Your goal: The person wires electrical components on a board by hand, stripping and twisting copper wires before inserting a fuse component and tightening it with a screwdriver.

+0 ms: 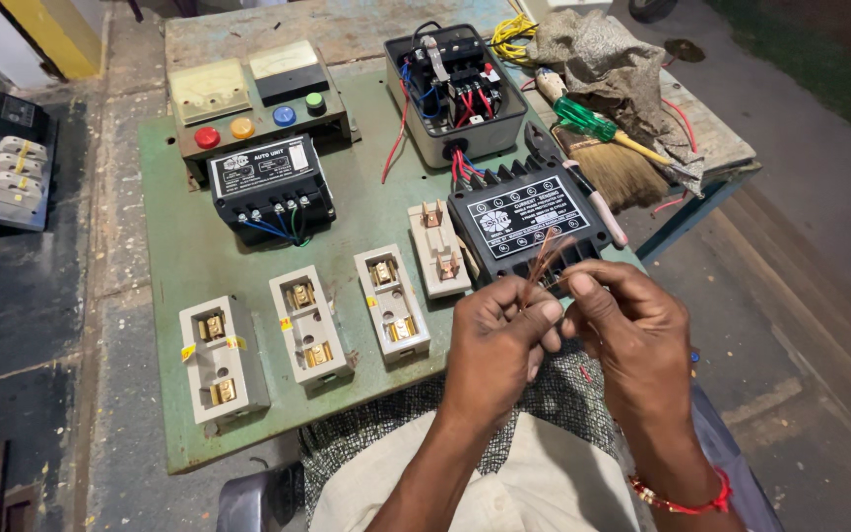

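Observation:
My left hand (497, 342) and my right hand (627, 325) meet over my lap, both pinching a small bundle of bare copper wire strands (542, 261) that fan upward between the fingertips. Just beyond the strands sits a black finned electrical unit (529, 222) with a white label. A red thread bracelet (682, 498) circles my right wrist. The lower end of the strands is hidden by my fingers.
A green metal board (189, 256) carries several white fuse holders (309, 328), a black relay box (270, 187), a meter panel with coloured push buttons (258, 103) and an open grey starter box (455, 94). A green-handled screwdriver (588, 120), a brush (613, 167) and a cloth (608, 59) lie at the right.

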